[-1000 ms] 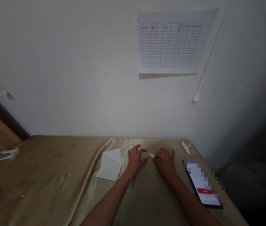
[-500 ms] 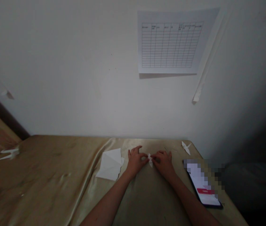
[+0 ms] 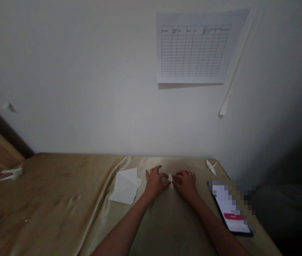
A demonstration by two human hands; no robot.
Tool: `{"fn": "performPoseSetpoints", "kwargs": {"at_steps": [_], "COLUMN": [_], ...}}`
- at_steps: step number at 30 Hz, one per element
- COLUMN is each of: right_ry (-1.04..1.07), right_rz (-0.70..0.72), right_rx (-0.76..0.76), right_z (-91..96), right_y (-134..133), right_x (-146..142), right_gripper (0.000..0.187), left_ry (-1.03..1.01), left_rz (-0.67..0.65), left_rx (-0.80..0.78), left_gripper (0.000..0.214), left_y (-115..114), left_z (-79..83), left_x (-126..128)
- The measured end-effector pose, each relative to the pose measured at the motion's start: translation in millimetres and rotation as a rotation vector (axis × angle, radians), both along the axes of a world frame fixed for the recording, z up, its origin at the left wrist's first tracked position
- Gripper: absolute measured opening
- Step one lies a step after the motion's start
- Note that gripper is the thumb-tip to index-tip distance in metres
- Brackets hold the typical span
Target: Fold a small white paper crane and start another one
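Note:
Between my hands is a small folded piece of white paper [image 3: 170,177], slim and pointed at its ends. My left hand [image 3: 155,182] pinches its left side with thumb and forefinger, the other fingers raised. From the other side my right hand [image 3: 185,183] grips the paper between thumb and fingertips. Flat white paper sheets [image 3: 125,186], creased and torn along one edge, lie just left of my left hand. A folded white paper crane [image 3: 211,167] rests at the table's back right corner. The finer folds of the held paper are too small to make out.
A phone [image 3: 231,213] with a lit screen lies right of my right forearm. More folded paper cranes [image 3: 12,173] sit at the table's left side. A shiny gold cloth [image 3: 60,206] covers the table, which meets a wall carrying a printed chart [image 3: 193,53].
My fingers have shifted slightly on the folded paper, and a little more of its upper tip shows. Both hands stay in nearly the same place.

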State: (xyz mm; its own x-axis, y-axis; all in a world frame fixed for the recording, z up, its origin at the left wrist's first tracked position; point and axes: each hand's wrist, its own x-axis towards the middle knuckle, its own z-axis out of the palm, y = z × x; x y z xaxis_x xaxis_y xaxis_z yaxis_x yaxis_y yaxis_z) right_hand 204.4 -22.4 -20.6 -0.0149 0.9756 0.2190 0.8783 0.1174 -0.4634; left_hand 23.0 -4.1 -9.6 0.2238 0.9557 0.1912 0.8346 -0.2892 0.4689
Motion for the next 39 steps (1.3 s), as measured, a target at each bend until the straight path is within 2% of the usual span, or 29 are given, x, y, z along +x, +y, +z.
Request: {"fn": "performPoseSetpoints", "kwargs": {"at_steps": [13,19,26,39], "right_ry": [0.054,0.049,0.063,0.160], "right_rz": [-0.002,-0.005,-0.013,0.087], "right_rx": [0.021,0.010,0.022,0.127], "right_z": [1.5,5.0,2.8,4.4], "right_y": [0.0,-1.4,-0.3,3.0], "right_x": [-1.1,-2.9,-2.2,2.9], "right_gripper": [0.019,0.014,0.011,0.010], "left_ry": [-0.057,-0.065,-0.074,-0.073], "left_rz": [0.003,0.014,0.000,0.003], "left_rx": [-0.008,-0.050,-0.029,-0.027], "left_gripper": [0.027,0.019,0.012,0.011], "left_y": [0.3,1.3,1.6,0.2], "left_z": [3.5,3.1,1.5,0.9], "left_x": [1.3,3.6,4.0,4.2]}}
